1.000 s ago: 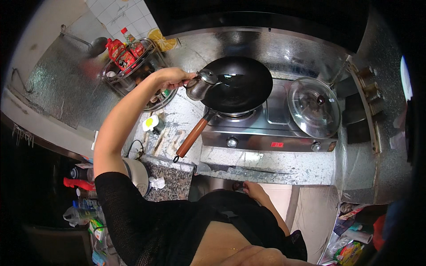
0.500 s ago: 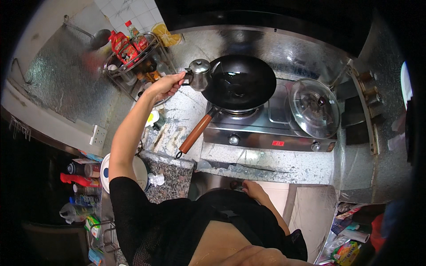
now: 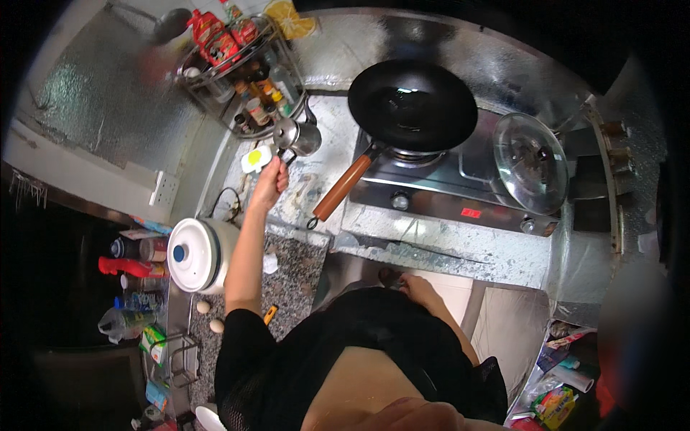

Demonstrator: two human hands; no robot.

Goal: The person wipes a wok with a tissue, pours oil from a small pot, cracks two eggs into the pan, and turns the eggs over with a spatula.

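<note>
The left hand [image 3: 269, 181] has its fingers clamped on the handle of the small steel pot [image 3: 297, 136], held over the counter [image 3: 309, 188] left of the black wok [image 3: 412, 103]; the step in hand seems setting it down, which calls for a steady lowering, while the right hand [image 3: 420, 287] rests low by the body, fingers unclear.

The left hand [image 3: 270, 181] closes around the handle of a small shiny steel pot with a lid [image 3: 298, 135], so the handle itself is almost wholly covered by the fingers. The right hand [image 3: 415, 286] shows only partly at the front of the surface, low by the body, and whether its grip holds anything cannot be told. The bottles and jars in the round wire rack [image 3: 241, 68] are too small and crowded to tell apart. The dark round shape [image 3: 171, 23] at the top edge is blurred. The packets [image 3: 555, 402] at the lower right are cut off by the dark rim
</note>
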